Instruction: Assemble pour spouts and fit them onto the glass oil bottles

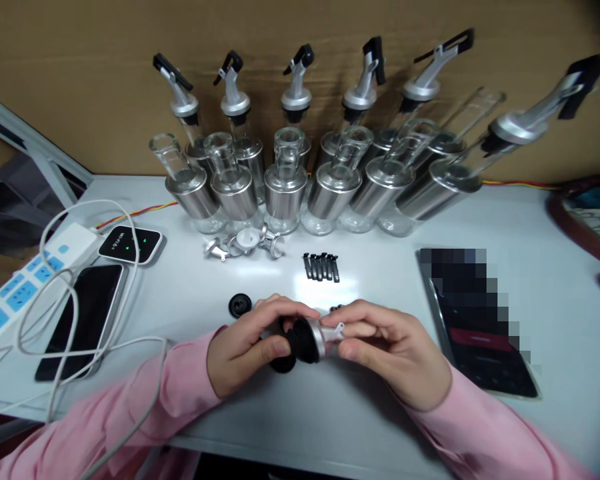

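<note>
Between both hands, above the front of the table, is a bottle pourer spout with a silver collar and a black ribbed stopper. My left hand pinches the black stopper end, and my right hand grips the silver spout end. A black round stopper lies beside my left hand, and another black piece shows partly beneath it. Beyond the hands lie a heap of silver spout tops and a row of small black levers. Small dark parts are half hidden behind my right hand.
Glass bottles with steel sleeves stand in rows at the back, several fitted with pourers. A power strip, white cables, a Wi-Fi device and a phone lie left. Another phone lies right.
</note>
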Demonstrator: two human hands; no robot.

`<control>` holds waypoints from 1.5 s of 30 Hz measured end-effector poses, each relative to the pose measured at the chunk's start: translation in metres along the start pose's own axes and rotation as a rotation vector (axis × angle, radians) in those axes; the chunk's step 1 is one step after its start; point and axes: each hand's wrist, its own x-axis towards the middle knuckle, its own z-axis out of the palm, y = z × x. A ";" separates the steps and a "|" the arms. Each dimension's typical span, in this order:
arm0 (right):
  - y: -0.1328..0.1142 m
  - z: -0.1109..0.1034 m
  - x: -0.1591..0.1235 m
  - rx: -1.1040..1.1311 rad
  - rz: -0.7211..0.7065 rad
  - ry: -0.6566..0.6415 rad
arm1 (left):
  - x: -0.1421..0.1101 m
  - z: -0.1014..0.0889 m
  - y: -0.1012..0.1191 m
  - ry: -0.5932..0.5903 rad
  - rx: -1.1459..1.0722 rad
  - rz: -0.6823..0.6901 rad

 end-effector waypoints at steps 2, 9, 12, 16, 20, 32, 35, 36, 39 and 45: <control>0.001 0.001 0.000 0.027 0.006 0.007 | 0.000 0.000 -0.001 0.009 0.004 -0.002; 0.001 0.003 0.001 0.063 -0.033 0.041 | 0.000 0.005 -0.005 0.082 -0.024 0.023; 0.003 0.004 0.000 -0.052 -0.116 0.098 | 0.000 0.008 -0.004 0.103 -0.004 0.014; 0.005 0.004 -0.003 -0.291 -0.231 0.206 | 0.000 0.008 -0.004 0.134 -0.009 0.018; 0.004 0.004 -0.002 -0.392 -0.223 0.187 | 0.002 0.008 -0.005 0.213 -0.046 0.062; 0.009 0.013 0.002 -0.411 -0.340 0.100 | -0.001 0.009 -0.004 0.164 0.124 0.074; 0.007 0.014 0.004 -0.447 -0.363 0.125 | -0.003 0.010 -0.002 0.161 0.150 0.099; 0.007 0.015 0.004 -0.452 -0.369 0.130 | -0.003 0.010 -0.002 0.159 0.158 0.107; 0.007 0.017 0.005 -0.455 -0.377 0.155 | -0.001 0.011 -0.003 0.166 0.173 0.116; 0.002 0.013 0.009 -0.523 -0.432 0.103 | 0.003 0.012 -0.007 0.278 0.291 0.179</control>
